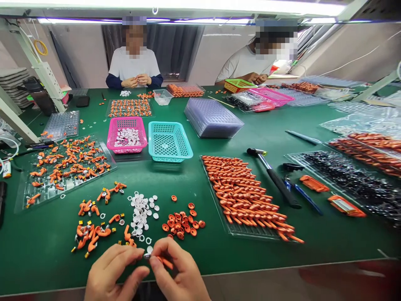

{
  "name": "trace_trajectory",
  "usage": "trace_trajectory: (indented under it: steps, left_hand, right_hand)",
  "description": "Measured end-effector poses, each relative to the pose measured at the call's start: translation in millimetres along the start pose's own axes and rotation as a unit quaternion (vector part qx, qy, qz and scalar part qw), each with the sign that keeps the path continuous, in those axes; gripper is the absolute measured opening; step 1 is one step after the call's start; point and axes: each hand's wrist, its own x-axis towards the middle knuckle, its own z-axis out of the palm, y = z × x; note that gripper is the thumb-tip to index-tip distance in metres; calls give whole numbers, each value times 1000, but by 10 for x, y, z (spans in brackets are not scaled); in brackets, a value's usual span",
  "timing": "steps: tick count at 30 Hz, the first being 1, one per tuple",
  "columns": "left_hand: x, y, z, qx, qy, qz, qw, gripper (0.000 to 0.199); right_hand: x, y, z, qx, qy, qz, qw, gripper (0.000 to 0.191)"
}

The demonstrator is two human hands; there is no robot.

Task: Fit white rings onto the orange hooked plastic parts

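Orange part, one: in the right hand, over the near edge of the green table, centre. Small round piece just beyond its left end; the join, if any, is covered by the fingers.

Progress, as judged: one unit in hand, seemingly part-made. Apparently finished or further along: orange pieces with yellow ends, loose at near left, and a clear tray of similar pieces behind them. Left to use, it seems: white discs, a loose heap just beyond the hands; orange caps, a pile to their right; orange stems, many, in slanting rows on the right. Much stock appears to remain.

Right hand: palm turned left, thumb and forefinger pinched on the orange part.

Left hand: reaching in from the left, forefinger extended to the round piece, thumb below and apart from the forefinger; whether the fingertip touches, cannot tell.
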Motion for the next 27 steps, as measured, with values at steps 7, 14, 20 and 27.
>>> trace_trajectory:
  steps: [7,14,20,27]
  left_hand:
    - [86,126,115,-100,34,-95,990,19]
    - [92,123,100,-86,31,-113,989,17]
    - [149,109,25,-74,8,-69,995,19]
    - [160,159,-39,-244,-17,-249,937,19]
  right_hand:
    - [27,13,45,242,-37,162,956,38]
    - [41,72,130,349,-7,222,910,44]
    - [71,25,152,457,-24,282,843,42]
    - [0,61,130,346,-38,117,930,31]
